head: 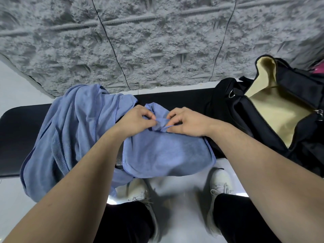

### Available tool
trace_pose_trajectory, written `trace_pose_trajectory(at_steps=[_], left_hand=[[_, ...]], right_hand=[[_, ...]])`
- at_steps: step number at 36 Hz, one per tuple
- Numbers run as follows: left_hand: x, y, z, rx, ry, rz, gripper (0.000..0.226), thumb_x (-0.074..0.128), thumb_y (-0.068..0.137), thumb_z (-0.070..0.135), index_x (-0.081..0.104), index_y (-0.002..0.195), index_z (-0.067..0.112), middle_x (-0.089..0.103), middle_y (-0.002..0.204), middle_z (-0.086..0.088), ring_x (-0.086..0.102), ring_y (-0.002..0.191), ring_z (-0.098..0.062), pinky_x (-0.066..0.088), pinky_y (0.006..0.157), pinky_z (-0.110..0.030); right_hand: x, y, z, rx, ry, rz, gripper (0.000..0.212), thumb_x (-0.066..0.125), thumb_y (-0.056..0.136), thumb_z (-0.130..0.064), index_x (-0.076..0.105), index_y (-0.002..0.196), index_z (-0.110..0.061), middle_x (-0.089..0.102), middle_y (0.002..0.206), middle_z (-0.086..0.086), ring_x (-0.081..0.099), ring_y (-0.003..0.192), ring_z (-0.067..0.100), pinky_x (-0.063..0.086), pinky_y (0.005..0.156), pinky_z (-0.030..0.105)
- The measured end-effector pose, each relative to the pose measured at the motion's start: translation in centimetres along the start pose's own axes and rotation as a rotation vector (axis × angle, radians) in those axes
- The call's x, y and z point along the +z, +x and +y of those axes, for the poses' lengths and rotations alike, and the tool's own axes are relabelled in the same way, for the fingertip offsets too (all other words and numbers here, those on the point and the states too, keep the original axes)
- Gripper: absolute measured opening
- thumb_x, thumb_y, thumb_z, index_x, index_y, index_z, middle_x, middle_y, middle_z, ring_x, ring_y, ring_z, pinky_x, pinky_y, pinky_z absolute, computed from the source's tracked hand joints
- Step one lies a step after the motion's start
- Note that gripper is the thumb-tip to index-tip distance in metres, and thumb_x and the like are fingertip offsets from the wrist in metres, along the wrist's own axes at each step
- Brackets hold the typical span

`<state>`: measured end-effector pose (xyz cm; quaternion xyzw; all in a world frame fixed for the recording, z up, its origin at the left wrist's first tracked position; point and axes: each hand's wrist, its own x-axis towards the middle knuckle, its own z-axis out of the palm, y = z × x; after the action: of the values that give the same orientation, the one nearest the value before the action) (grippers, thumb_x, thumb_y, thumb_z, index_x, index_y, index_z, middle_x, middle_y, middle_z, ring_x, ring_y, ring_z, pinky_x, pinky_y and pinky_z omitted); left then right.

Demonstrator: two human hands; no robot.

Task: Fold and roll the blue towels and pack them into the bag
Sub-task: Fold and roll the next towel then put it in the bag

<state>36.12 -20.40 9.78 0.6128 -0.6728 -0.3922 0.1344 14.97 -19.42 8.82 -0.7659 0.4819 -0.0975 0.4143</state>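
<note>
A blue towel (166,155) lies on the black bench (15,135) in front of me, its near end hanging over the bench's front edge. My left hand (135,121) and my right hand (187,121) both pinch its bunched far edge at the middle, fingers curled round the cloth. A second, crumpled blue towel (70,134) is heaped on the bench to the left and drapes down toward the floor. A black bag (233,109) with a tan lining (273,109) stands unzipped on the bench at the right.
A rough grey textured wall (140,41) rises right behind the bench. Below the bench are the white floor (184,186) and my white shoes (140,192). Something pink (319,69) shows behind the bag at the far right.
</note>
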Motion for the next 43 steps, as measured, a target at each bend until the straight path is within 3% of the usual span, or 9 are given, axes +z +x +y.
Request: trace_pose_trajectory(at_steps=[3,6,9,14,20,24,28,34,43], left_hand=[[-0.1,-0.1,0.2,-0.030,-0.188,0.084,0.010,0.070,0.087,0.015,0.067,0.078,0.019,0.061,0.086,0.012,0.054,0.068,0.011,0.037,0.061,0.001],[0.1,-0.3,0.5,-0.058,-0.390,0.157,0.014,0.067,0.089,0.011,0.065,0.078,0.020,0.063,0.077,0.010,0.052,0.057,0.010,0.040,0.059,-0.003],[0.3,-0.5,1.0,-0.054,-0.537,0.181,0.011,0.067,0.090,0.007,0.066,0.083,0.016,0.066,0.077,0.008,0.059,0.063,0.008,0.044,0.062,-0.006],[0.5,-0.5,1.4,-0.059,-0.630,0.149,0.005,0.072,0.087,0.012,0.069,0.084,0.014,0.070,0.082,0.001,0.065,0.079,-0.007,0.050,0.077,-0.017],[0.4,-0.6,2.0,-0.026,-0.672,0.144,0.008,0.073,0.087,0.011,0.071,0.080,0.015,0.070,0.082,-0.002,0.064,0.080,-0.011,0.051,0.083,-0.026],[0.9,-1.0,2.7,0.023,-0.671,0.066,0.021,0.073,0.086,0.010,0.074,0.069,0.021,0.073,0.078,0.004,0.066,0.076,-0.005,0.051,0.075,-0.016],[0.9,-1.0,2.7,0.013,-0.667,0.028,0.014,0.071,0.090,0.023,0.077,0.077,0.022,0.074,0.089,0.000,0.068,0.088,-0.010,0.051,0.091,-0.027],[0.9,-0.9,2.7,0.005,-0.645,-0.007,0.016,0.068,0.092,0.026,0.079,0.081,0.026,0.076,0.093,0.002,0.068,0.095,-0.014,0.050,0.098,-0.036],[1.2,-0.8,2.5,0.035,-0.576,-0.020,0.015,0.068,0.092,0.028,0.079,0.082,0.029,0.075,0.093,0.006,0.067,0.096,-0.007,0.048,0.099,-0.030]], right_hand=[[-0.3,0.1,-0.4,-0.020,-0.023,0.066,0.013,0.065,0.092,-0.039,0.076,0.097,-0.035,0.049,0.105,-0.024,0.036,0.107,0.007,0.026,0.110,0.034],[-0.4,0.0,-1.0,-0.072,-0.058,0.119,0.014,0.065,0.091,-0.041,0.076,0.099,-0.036,0.051,0.111,-0.020,0.035,0.106,0.006,0.022,0.109,0.033],[-0.3,-0.1,-1.5,-0.127,-0.120,0.192,0.015,0.066,0.090,-0.043,0.076,0.101,-0.040,0.050,0.117,-0.021,0.034,0.107,0.007,0.021,0.103,0.030],[-0.7,0.0,-2.0,-0.213,-0.082,0.388,0.012,0.072,0.089,-0.030,0.078,0.099,-0.034,0.057,0.098,-0.019,0.039,0.093,0.006,0.032,0.093,0.021],[-0.6,-0.3,-2.0,-0.186,-0.007,0.334,0.012,0.074,0.085,-0.025,0.077,0.092,-0.034,0.066,0.089,-0.014,0.054,0.094,0.013,0.043,0.090,0.026],[-0.3,-0.1,-1.5,-0.156,0.087,0.435,0.017,0.078,0.082,-0.028,0.073,0.088,-0.043,0.057,0.091,-0.016,0.051,0.100,0.012,0.037,0.094,0.021],[-0.2,-0.1,-1.3,-0.123,0.183,0.494,0.020,0.079,0.082,-0.020,0.072,0.087,-0.039,0.053,0.107,-0.016,0.050,0.109,0.007,0.035,0.099,0.015],[-0.5,-0.5,-1.2,-0.068,0.428,0.478,0.014,0.073,0.086,-0.008,0.074,0.085,-0.022,0.072,0.085,-0.012,0.065,0.083,0.000,0.050,0.081,0.014],[-0.4,-0.2,-1.3,-0.024,0.474,0.469,0.021,0.076,0.084,-0.010,0.063,0.086,-0.027,0.061,0.075,-0.008,0.052,0.065,0.003,0.045,0.066,0.015]])
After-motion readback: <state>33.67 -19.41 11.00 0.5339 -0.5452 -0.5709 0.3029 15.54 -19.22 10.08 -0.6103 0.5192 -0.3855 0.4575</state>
